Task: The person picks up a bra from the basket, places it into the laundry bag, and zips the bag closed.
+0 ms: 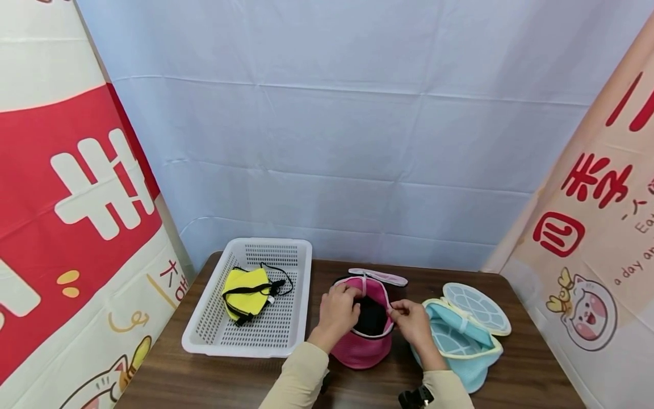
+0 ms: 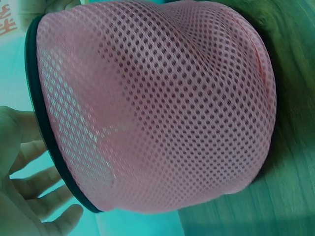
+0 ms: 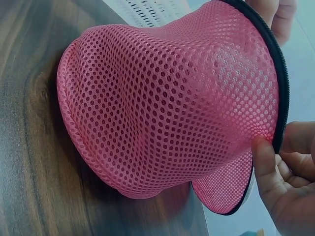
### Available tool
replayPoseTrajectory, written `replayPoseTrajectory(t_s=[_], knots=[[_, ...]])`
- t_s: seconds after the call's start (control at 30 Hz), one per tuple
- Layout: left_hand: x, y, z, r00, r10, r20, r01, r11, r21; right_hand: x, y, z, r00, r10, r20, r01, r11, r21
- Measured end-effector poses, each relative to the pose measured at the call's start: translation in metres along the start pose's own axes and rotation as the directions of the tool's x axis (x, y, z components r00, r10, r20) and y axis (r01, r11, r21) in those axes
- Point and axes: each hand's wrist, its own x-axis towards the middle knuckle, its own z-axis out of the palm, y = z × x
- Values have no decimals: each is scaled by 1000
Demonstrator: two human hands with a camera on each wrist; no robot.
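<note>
And there it was, mid-desk: a rounded pink mesh pouch w/ black zip rim, standing mouth-up, a black soft-looking item down inside! R hand had the rim pinched, thumb outside, prob. b/c that limp mesh would've sagged otherwise. L hand was over the left side of the mouth, fingers spread, tips hidden past the rim; couldn't tell if it gripped or just rested. Base sat on the desk, taking the wt., it seemed. The pouch's pink lid lay back behind the mouth, out of the fingers' way.

Now the surroundings: close by R hand, a light-blue mesh pouch w/ pale-yellow trim, lid back too, R forearm crossing part of it; tightest spot, I'd say. Over left, a white perforated plastic basket held a yellow fabric bundle w/ black straps, prob. to contain its loose cord. Basket sat near the pink pouch, so L-side room looked ltd.
</note>
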Motion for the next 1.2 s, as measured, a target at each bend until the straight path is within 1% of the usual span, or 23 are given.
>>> replayPoseTrajectory(t_s=[0.1,0.2,0.3,0.43,0.57,0.7,0.8,1.0,1.13,1.2], knots=[[0,-5,1,1000,-28,-12,28,999,17,0,0,0,1000,-15,1,15,1000,-6],[-1,-8,1,997,-74,-9,75,997,17,-1,-1,0,1000,-7,1,7,1000,-5],[-2,-10,1,991,-135,-2,135,991,-10,-1,-1,-1,1000,3,6,-3,1000,-2],[-3,-13,1,978,-209,14,210,976,-62,-1,0,-1,1000,5,17,-5,1000,2],[-3,-16,1,966,-256,19,256,957,-133,-1,0,-1,1000,0,17,0,1000,0],[-4,-19,3,954,-298,23,296,929,-222,-1,0,0,1000,2,14,-2,1000,-1],[-4,-23,3,945,-325,40,323,906,-274,-1,0,0,1000,1,13,-1,1000,-10],[-4,-33,6,924,-377,69,379,872,-310,-2,0,0,1000,1,22,-1,1000,-5],[-5,-39,6,910,-409,70,408,850,-332,-3,1,1,1000,3,24,-3,1000,-4],[-6,-40,6,904,-422,62,417,845,-334,-3,2,1,1000,4,25,-4,1000,-6]])
